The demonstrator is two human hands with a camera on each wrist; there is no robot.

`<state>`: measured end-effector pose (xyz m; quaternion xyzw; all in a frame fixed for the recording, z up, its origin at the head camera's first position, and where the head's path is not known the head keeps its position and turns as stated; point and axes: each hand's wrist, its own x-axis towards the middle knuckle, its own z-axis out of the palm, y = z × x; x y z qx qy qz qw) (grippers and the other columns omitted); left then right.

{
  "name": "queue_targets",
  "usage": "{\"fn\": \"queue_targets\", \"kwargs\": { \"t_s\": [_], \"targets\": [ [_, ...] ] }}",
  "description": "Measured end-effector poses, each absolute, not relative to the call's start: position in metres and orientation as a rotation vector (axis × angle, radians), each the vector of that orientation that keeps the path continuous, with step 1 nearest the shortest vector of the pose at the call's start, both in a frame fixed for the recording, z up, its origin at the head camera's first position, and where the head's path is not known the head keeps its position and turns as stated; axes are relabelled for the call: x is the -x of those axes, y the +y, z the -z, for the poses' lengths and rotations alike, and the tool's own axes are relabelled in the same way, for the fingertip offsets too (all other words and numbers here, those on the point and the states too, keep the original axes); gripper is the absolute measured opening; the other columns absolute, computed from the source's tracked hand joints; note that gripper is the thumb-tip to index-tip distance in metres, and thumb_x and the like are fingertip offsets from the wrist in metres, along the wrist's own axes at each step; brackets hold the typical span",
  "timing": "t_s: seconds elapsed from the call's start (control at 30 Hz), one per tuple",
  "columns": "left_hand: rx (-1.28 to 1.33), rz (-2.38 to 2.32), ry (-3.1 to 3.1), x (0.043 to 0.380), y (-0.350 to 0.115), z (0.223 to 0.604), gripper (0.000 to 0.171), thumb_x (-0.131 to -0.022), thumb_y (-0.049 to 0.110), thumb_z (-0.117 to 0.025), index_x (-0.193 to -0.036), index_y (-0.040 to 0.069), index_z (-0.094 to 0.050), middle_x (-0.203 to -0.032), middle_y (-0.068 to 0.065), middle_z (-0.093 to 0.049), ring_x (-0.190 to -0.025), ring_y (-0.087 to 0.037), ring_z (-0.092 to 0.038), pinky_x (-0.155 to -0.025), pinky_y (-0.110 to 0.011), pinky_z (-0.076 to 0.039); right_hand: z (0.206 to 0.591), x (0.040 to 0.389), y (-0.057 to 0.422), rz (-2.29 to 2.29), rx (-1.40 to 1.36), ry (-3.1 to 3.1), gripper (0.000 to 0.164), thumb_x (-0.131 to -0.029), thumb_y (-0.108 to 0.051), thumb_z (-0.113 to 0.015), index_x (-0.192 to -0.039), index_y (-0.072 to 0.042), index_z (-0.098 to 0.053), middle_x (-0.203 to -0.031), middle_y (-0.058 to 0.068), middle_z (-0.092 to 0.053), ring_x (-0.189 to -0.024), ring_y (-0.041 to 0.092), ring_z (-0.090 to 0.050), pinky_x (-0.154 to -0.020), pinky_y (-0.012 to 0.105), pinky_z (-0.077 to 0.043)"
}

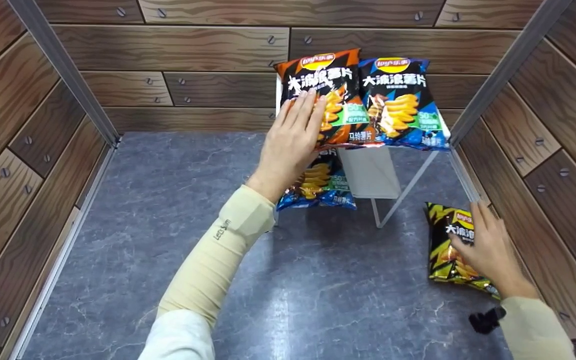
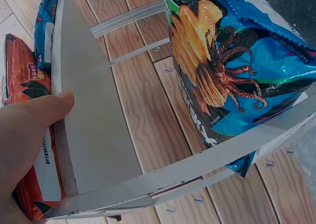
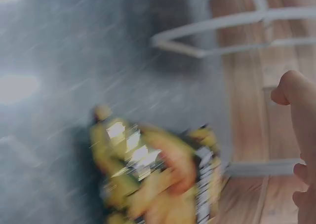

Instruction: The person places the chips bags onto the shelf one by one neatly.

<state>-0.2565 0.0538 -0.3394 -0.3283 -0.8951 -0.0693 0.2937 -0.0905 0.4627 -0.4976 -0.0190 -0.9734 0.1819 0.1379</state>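
My left hand (image 1: 295, 135) rests flat on an orange-and-black bag of potato chips (image 1: 340, 100), which lies on the upper shelf of a white rack. In the left wrist view the thumb (image 2: 61, 105) touches the shelf's edge beside that orange bag (image 2: 34, 174). A blue chip bag (image 1: 398, 100) lies right next to it. Over a yellow-and-black chip bag (image 1: 440, 250) on the floor, my right hand (image 1: 493, 250) has its fingers extended. In the blurred right wrist view the hand appears apart from the yellow bag (image 3: 148, 179).
On the rack's lower shelf (image 1: 370, 175) sits another blue chip bag (image 1: 323, 185). Slanted white legs (image 1: 408, 190) hold the rack on the grey floor (image 1: 183, 175). Wood-patterned walls (image 1: 543, 150) enclose the floor at the back and both sides.
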Motion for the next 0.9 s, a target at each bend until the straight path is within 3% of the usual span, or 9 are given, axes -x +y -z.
{"fn": "queue_targets", "kwargs": {
  "t_s": [0.27,0.43,0.7,0.9],
  "targets": [
    [0.868,0.174,-2.373,0.256,0.054,0.338,0.086,-0.087,0.039,-0.074,-0.154,0.006,-0.031,-0.16,-0.015,-0.035,-0.149,-0.027,-0.034,-0.125,-0.04,-0.022,0.539,0.065,0.475,-0.506,0.023,-2.837,0.091,-0.08,-0.026,-0.073,-0.149,0.013,-0.028,-0.149,0.04,-0.03,-0.128,0.064,-0.033,-0.112,0.074,-0.017],
    [0.873,0.189,-2.371,0.256,0.054,0.338,0.085,-0.088,0.038,-0.074,-0.154,0.006,-0.031,-0.16,-0.015,-0.035,-0.148,-0.027,-0.034,-0.125,-0.041,-0.021,0.558,0.052,0.474,-0.487,0.029,-2.932,0.093,-0.082,-0.038,-0.074,-0.146,0.015,-0.032,-0.15,0.039,-0.028,-0.132,0.061,-0.03,-0.11,0.075,-0.017],
    [0.87,0.181,-2.39,0.255,0.053,0.339,0.087,-0.087,0.04,-0.074,-0.155,0.006,-0.03,-0.16,-0.015,-0.033,-0.149,-0.027,-0.033,-0.125,-0.041,-0.021,0.584,0.037,0.47,-0.494,0.077,-3.023,0.104,-0.086,-0.053,-0.068,-0.156,0.004,-0.017,-0.161,0.032,-0.01,-0.146,0.056,-0.011,-0.115,0.071,0.01],
    [0.874,0.188,-2.385,0.255,0.054,0.34,0.087,-0.087,0.038,-0.075,-0.155,0.006,-0.03,-0.16,-0.015,-0.033,-0.149,-0.027,-0.033,-0.125,-0.041,-0.021,0.594,0.034,0.47,-0.48,0.096,-3.068,0.115,-0.084,-0.058,-0.069,-0.158,0.0,-0.003,-0.164,0.028,0.001,-0.15,0.049,0.002,-0.114,0.069,0.015]
  ]
}}
